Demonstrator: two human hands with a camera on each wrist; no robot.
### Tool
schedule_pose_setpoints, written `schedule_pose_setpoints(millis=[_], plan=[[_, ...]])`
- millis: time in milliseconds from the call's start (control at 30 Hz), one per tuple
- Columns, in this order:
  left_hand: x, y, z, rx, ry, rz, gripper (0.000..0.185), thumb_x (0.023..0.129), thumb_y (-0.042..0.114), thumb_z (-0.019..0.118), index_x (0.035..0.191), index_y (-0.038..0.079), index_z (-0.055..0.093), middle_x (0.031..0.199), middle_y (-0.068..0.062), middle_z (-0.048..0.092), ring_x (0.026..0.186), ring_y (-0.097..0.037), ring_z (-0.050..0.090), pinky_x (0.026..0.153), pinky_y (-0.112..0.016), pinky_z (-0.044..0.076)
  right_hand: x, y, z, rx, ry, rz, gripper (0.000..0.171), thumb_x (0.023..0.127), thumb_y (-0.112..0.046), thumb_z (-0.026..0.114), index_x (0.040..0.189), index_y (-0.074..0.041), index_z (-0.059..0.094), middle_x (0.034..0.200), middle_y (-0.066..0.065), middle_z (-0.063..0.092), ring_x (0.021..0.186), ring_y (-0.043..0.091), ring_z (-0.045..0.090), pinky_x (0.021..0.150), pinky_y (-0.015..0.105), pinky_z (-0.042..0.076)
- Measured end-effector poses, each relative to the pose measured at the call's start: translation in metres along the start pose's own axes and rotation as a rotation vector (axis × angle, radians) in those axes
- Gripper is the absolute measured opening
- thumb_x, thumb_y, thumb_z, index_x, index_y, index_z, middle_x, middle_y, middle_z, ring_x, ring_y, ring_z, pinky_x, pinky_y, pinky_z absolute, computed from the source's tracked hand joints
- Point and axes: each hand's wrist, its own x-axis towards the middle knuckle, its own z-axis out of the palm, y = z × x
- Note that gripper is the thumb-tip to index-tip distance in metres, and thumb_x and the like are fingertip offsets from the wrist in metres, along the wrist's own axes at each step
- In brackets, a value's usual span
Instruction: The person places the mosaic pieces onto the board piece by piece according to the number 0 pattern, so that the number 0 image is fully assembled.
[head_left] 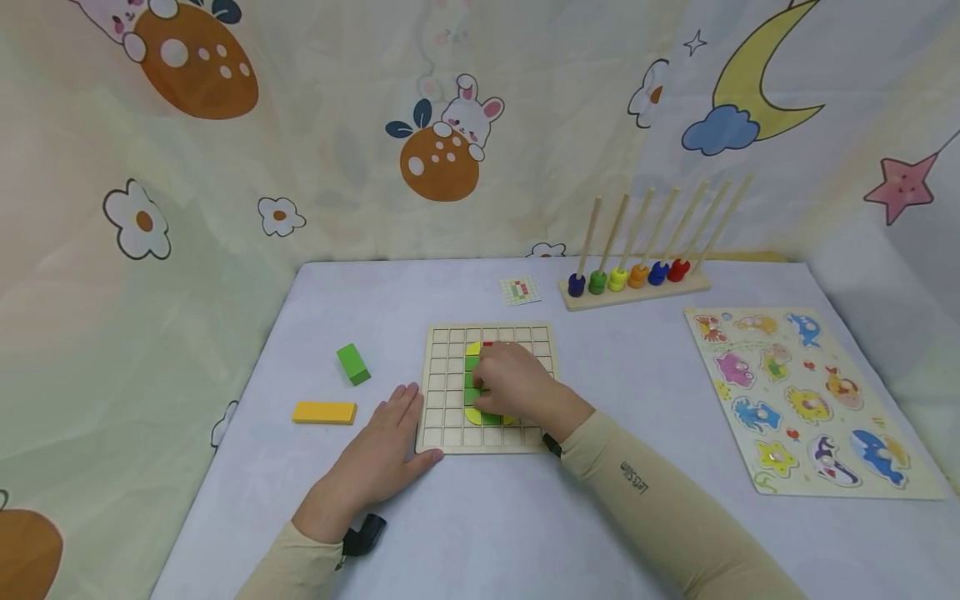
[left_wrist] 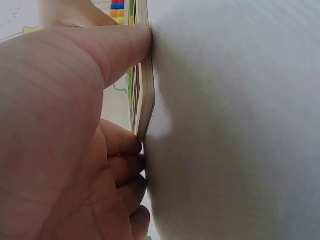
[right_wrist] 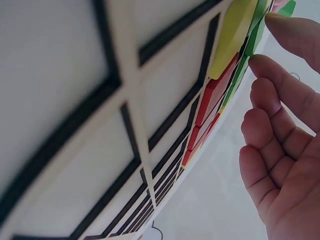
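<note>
Fingertips of your right hand [head_left: 517, 385] rest on the green pieces [right_wrist: 252, 42] set in the wooden grid board [head_left: 450, 392], the fingers only loosely bent and gripping nothing; yellow pieces [right_wrist: 234, 37] and red pieces [right_wrist: 215, 97] lie in the cells just beside those fingertips. Your left hand [head_left: 378, 454] lies flat on the table [head_left: 637, 400] with straight fingers, its thumb [left_wrist: 120, 47] pressed against the board's near left edge. Beyond the left fingertips, well apart from the board, lie a green block [head_left: 352, 364] and a yellow block [head_left: 324, 412].
</note>
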Motion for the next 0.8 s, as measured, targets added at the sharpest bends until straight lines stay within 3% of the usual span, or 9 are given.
schedule_pose_setpoints(millis=[233,467,800], plan=[[0.0,0.002,0.0,-0.002,0.004,0.004,0.098,0.097,0.054,0.069,0.166,0.002,0.023,0.177,-0.013,0.017,0.165,-0.031,0.014,0.134,-0.052,0.021,-0.002,0.0,0.0,-0.01,-0.006,0.0,0.012,0.086,-0.031,0.084,0.09,-0.019,0.085,0.085,-0.008,0.068,0.081,0.012,0.054,0.079,0.031,0.049],[0.0,0.003,-0.001,-0.009,0.005,0.007,0.098,0.097,0.054,0.069,0.165,0.002,0.023,0.176,-0.013,0.017,0.165,-0.031,0.015,0.134,-0.052,0.022,-0.008,0.006,-0.001,0.031,0.012,0.0,0.009,0.087,-0.03,0.083,0.091,-0.021,0.085,0.085,-0.01,0.068,0.079,0.009,0.054,0.08,0.029,0.05],[0.0,-0.003,0.0,-0.006,-0.005,-0.013,0.099,0.096,0.054,0.07,0.166,0.004,0.021,0.177,-0.012,0.015,0.165,-0.031,0.013,0.133,-0.053,0.022,-0.027,0.029,-0.011,0.039,0.023,0.101,0.017,0.09,-0.036,0.082,0.092,-0.02,0.084,0.084,-0.007,0.063,0.08,0.012,0.051,0.074,0.029,0.046]])
